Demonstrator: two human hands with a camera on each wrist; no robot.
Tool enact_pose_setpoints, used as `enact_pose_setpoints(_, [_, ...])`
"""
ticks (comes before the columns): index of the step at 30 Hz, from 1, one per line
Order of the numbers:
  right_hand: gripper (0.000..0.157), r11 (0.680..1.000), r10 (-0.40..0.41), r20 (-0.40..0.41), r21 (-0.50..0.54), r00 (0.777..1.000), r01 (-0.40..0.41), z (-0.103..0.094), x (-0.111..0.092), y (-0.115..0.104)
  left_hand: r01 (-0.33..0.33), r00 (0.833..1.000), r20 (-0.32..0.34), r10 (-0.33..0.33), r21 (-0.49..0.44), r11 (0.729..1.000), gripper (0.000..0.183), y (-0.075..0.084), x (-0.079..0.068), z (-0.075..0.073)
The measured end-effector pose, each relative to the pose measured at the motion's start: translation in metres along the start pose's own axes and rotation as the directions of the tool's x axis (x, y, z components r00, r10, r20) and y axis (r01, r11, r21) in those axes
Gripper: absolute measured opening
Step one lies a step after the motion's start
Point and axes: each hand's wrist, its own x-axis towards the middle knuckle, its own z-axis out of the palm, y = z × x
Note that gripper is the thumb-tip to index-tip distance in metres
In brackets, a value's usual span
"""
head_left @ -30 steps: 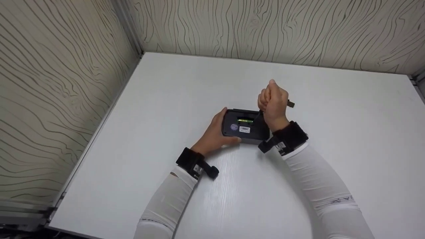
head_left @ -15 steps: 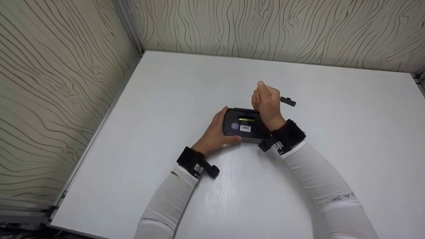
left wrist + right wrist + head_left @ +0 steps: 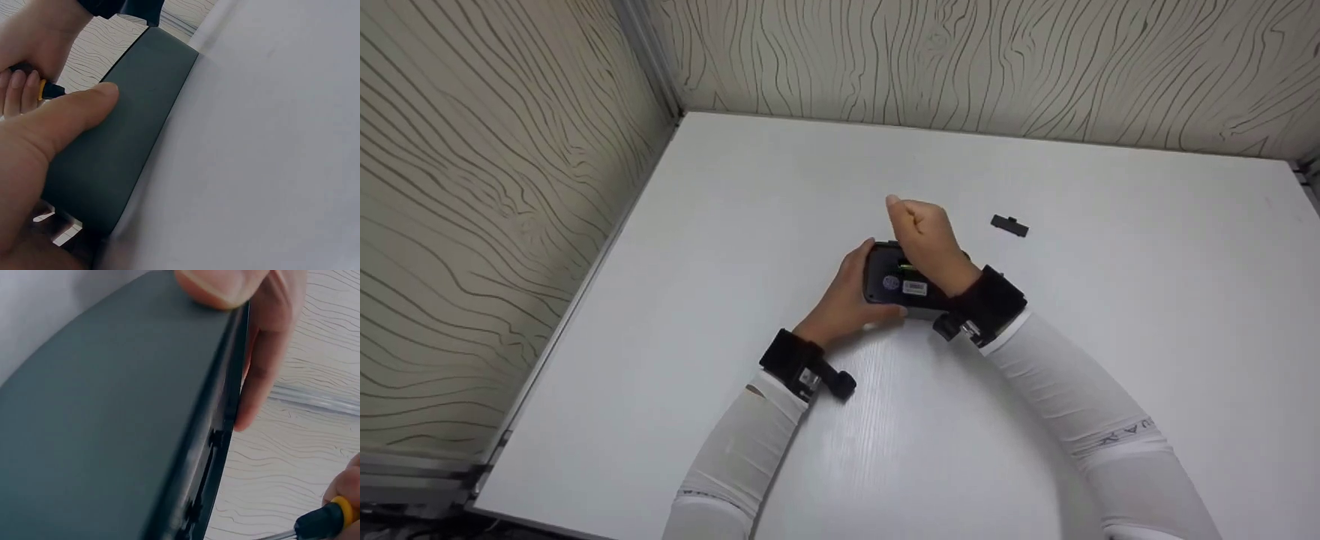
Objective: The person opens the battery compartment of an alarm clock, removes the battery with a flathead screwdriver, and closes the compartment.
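Observation:
A black box-shaped device (image 3: 896, 297) with a white barcode label and a round sticker lies on the table, its battery slot facing up. Part of a green battery (image 3: 906, 266) shows in that slot. My left hand (image 3: 846, 304) grips the device's left end, thumb along the near side wall and fingers at the far edge. Curled over the device, my right hand (image 3: 928, 238) holds a screwdriver (image 3: 322, 521) with a black and yellow handle and a metal shaft. The screwdriver's tip is out of sight. To the right lies a small dark battery cover (image 3: 1009, 226).
The white table (image 3: 720, 247) meets wood-patterned panels (image 3: 840, 60) at the back and on the left. A metal frame post (image 3: 649, 60) stands at their corner. Wrist cameras on black straps (image 3: 789, 364) sit close to the work.
My right hand has swept left across the device with the screwdriver, now covering much of the battery slot. The battery cover has come fully into view. My left hand keeps its grip.

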Motion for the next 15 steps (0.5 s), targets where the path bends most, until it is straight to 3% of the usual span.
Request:
enact_pose_setpoints(8, [0.051, 0.993, 0.009, 0.075, -0.118, 0.997, 0.000, 0.019, 0.002, 0.000, -0.076, 0.997, 0.000, 0.076, -0.006, 0.997, 0.113, -0.001, 0.000, -0.001])
enact_pose_setpoints(11, [0.051, 0.992, 0.042, 0.059, -0.119, 0.997, -0.035, 0.021, 0.004, 0.001, -0.113, 0.994, -0.006, 0.113, -0.012, 0.993, 0.111, -0.001, 0.002, 0.000])
enact_pose_setpoints(15, [0.051, 0.994, 0.090, 0.021, -0.068, 0.996, -0.089, 0.022, 0.008, 0.002, -0.108, 0.994, -0.008, 0.108, -0.002, 0.994, 0.111, -0.001, 0.003, -0.001])
